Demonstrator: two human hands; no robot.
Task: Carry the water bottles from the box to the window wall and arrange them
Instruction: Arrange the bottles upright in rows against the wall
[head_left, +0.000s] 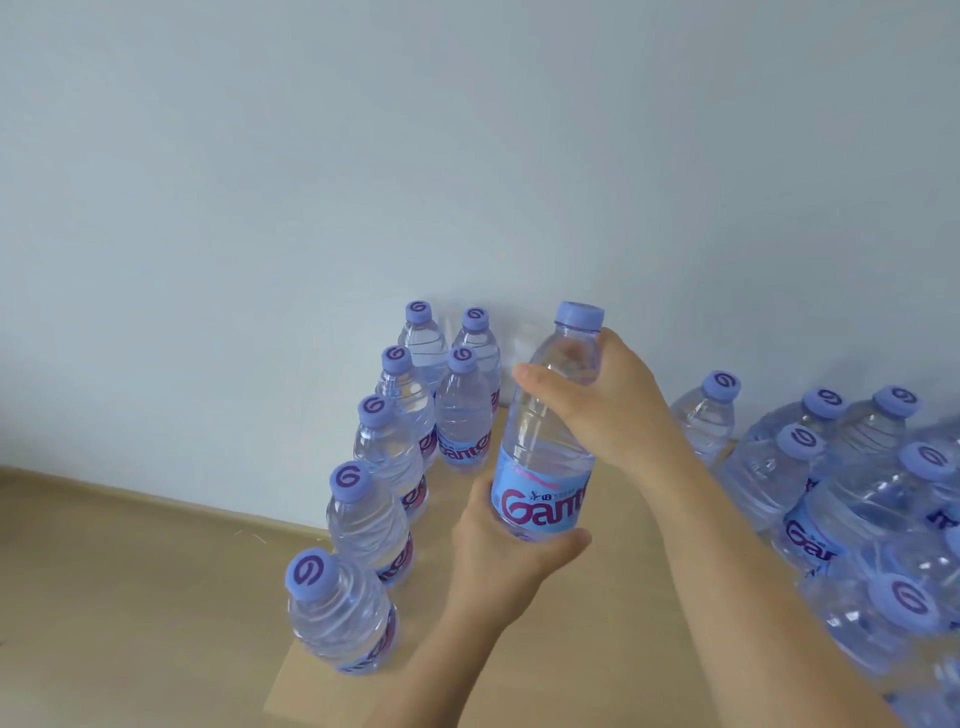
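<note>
Two hands are holding one water bottle (545, 421) upright above the floor (130, 597), close to the pale wall (363, 130). The left hand (511, 551) is cupping its base, fingers curled round the blue label, while the right hand (602, 410) is gripping the clear shoulder just under the lilac cap (579, 313). The label is showing red letters reading "Gant", the rest turned out of sight.

Seven more bottles are standing to the left in a double row (395, 441) running from the wall toward the camera; one of them (464, 415) is showing the same red lettering. Each lilac cap is bearing a purple swirl mark. A tight cluster of bottles (841, 499) is crowding the right edge, capped alike, whatever is holding them not being visible. A flat sheet of cardboard (322, 686) is lying under the nearest bottle.
</note>
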